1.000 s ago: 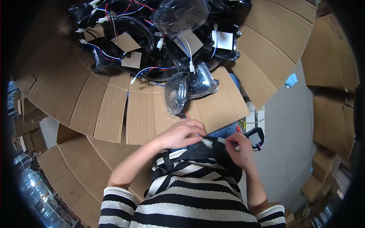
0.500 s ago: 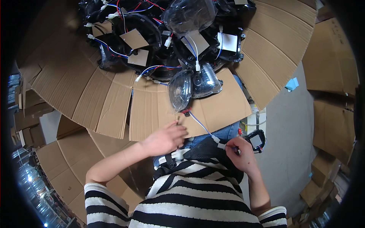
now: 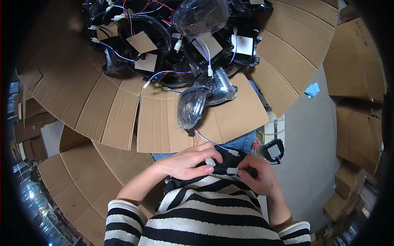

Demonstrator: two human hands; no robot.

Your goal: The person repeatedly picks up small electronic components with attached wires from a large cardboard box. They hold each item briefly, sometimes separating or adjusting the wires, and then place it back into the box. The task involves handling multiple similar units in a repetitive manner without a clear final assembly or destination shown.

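Note:
My left hand (image 3: 193,164) pinches a small white plug connector (image 3: 209,161) between thumb and fingers, in front of my waist. Close by, the fingers of my right hand (image 3: 262,175) grip another white connector (image 3: 232,170) on a dark lead. A third white connector (image 3: 234,152) hangs loose between the hands at the end of a blue-and-white wire (image 3: 211,141). That wire runs up to a clear-covered headlight (image 3: 192,107) lying on a cardboard flap (image 3: 160,127). A red wire from the headlight passes behind my left hand.
Beyond the flap, black headlight units (image 3: 164,37) with coloured wires and white plugs are piled in a large cardboard box (image 3: 295,49). A small black-framed device (image 3: 273,151) is to my right. More cardboard boxes (image 3: 357,61) stand at the right, and cardboard sheets (image 3: 74,176) at the left.
My left hand has moved right and now holds a white connector near my right hand. The right hand's connector has come away from the blue-and-white wire's connector. The headlight has tilted slightly.

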